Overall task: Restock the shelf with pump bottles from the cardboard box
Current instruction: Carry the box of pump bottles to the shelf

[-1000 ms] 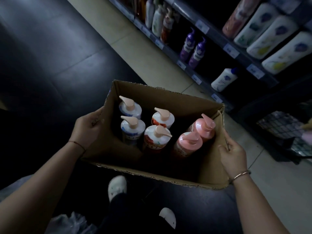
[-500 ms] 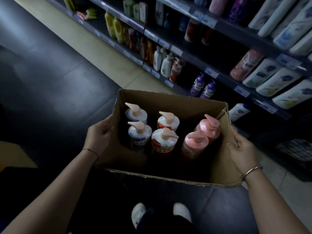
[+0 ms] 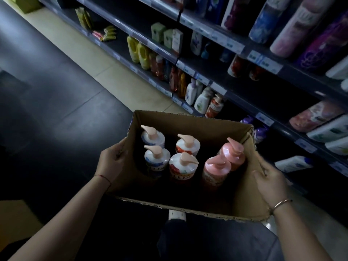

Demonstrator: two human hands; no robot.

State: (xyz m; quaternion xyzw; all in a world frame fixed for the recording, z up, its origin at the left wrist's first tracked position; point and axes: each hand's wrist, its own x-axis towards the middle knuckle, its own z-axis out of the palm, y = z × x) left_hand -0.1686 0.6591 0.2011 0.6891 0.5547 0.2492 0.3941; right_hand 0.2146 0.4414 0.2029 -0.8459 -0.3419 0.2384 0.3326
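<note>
Dim aisle, deep shadows, wide-angle edge distortion

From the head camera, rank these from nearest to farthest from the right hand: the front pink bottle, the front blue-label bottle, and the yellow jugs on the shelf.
Measured from the right hand, which grips the box's right wall:
1. Front pink bottle, at the box's right side, closest.
2. Front blue-label bottle, at the box's left side.
3. Yellow jugs, on the lower shelf far up the aisle.

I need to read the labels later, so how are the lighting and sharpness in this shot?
Head view: dim overall, the aisle floor nearly black; the pump bottles inside the cardboard box catch most light; upper-right shelf bottles are soft and stretched by wide-angle distortion; price tags are too blurred to read.
</note>
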